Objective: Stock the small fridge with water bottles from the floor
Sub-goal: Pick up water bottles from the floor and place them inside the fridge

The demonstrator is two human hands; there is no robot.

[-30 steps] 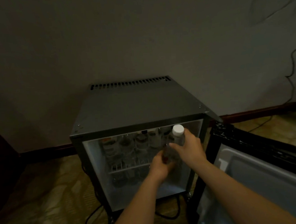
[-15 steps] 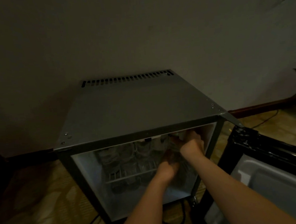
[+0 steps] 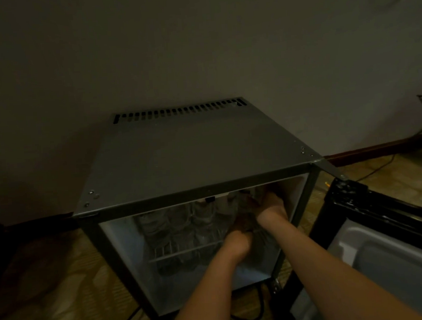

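**Operator:** Where's the bottle from my hands?

**Spotter:** Both your hands are inside the small fridge [image 3: 192, 156], at the right end of the wire shelf [image 3: 181, 252]. Your right hand [image 3: 272, 206] is higher and deeper, just under the top edge. Your left hand [image 3: 236, 245] is lower, at shelf level. Between them is a dim shape I take to be the bottle [image 3: 245, 214], its long axis roughly upright, running from your left hand up to your right.

**Operator:** Am I gripping it?

**Spotter:** I can't tell. The fingers of both hands are lost in the dark.

**Operator:** Where does it go?

**Spotter:** The stocked water bottles [image 3: 174, 219] stand in rows just left of your hands. The free spot looks to be by the right wall, so I'd set it straight down, base first. Your left hand is nearer the shelf. The door [image 3: 384, 260] hangs open on your right.
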